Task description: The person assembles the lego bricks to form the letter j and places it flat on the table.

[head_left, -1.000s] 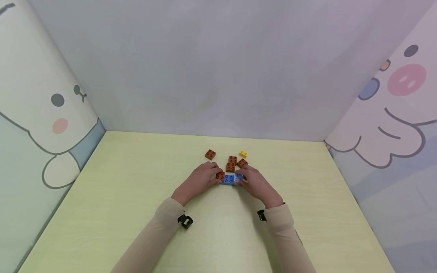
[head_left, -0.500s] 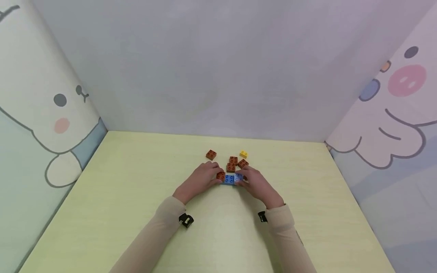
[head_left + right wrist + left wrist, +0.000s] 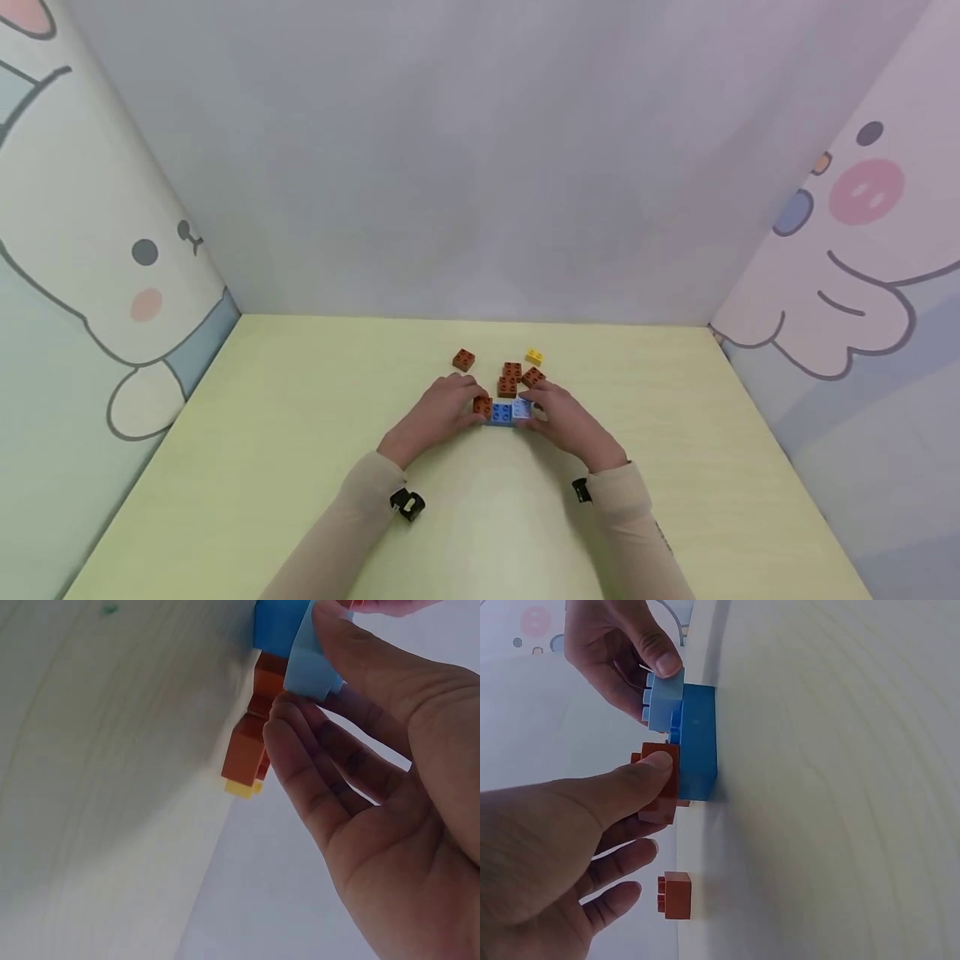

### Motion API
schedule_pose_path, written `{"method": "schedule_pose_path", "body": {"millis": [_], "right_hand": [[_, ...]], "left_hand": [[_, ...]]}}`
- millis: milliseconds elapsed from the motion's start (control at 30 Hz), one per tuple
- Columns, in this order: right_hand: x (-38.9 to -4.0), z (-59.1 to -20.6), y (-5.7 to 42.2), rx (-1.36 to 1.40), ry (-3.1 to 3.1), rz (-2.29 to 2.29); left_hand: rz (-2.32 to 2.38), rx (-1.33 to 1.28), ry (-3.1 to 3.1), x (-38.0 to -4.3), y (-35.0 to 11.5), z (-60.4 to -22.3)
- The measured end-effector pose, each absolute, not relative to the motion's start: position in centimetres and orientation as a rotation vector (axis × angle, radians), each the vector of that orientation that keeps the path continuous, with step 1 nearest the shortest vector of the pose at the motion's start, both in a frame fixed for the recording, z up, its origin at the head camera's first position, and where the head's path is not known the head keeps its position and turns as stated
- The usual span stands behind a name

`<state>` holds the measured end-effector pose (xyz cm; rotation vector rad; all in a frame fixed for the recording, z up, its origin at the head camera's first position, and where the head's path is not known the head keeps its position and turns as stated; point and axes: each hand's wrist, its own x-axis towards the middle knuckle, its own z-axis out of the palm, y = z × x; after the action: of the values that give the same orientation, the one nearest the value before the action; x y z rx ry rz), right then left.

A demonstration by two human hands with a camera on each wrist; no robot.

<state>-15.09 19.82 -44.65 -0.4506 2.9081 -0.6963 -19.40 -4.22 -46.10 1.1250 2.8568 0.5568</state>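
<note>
A long blue building brick (image 3: 698,742) lies on the table, studs up. My left hand (image 3: 435,414) pinches a reddish-brown brick (image 3: 658,799) on the blue brick's left end, thumb on its near side. On the right end is a light blue brick (image 3: 666,703), slightly tilted in the left wrist view, and my right hand (image 3: 567,422) grips it between thumb and fingers. Blue studs show between these two upper bricks in the head view. In the right wrist view the right thumb lies along the light blue brick, while the other fingers curl past its far side.
Just behind the blue brick, two reddish-brown bricks (image 3: 507,387) sit close together, with another brown brick (image 3: 534,377) near the right fingertips. Farther back are a yellow brick (image 3: 534,357) and a lone brown brick (image 3: 463,360). Decorated walls (image 3: 480,167) enclose the table (image 3: 315,367).
The head view has tilted up slightly, so everything appears lower in it. Both hands keep their grip on the same bricks, with little visible movement.
</note>
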Motion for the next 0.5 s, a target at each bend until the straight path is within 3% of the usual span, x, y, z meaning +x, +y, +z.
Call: {"method": "schedule_pose_path", "body": {"millis": [500], "right_hand": [[-16.7, -44.1, 22.7, -0.435, 3.002, -0.61]], "left_hand": [[0.565, 1.075, 2.869, -18.7, -5.1, -45.3]]}}
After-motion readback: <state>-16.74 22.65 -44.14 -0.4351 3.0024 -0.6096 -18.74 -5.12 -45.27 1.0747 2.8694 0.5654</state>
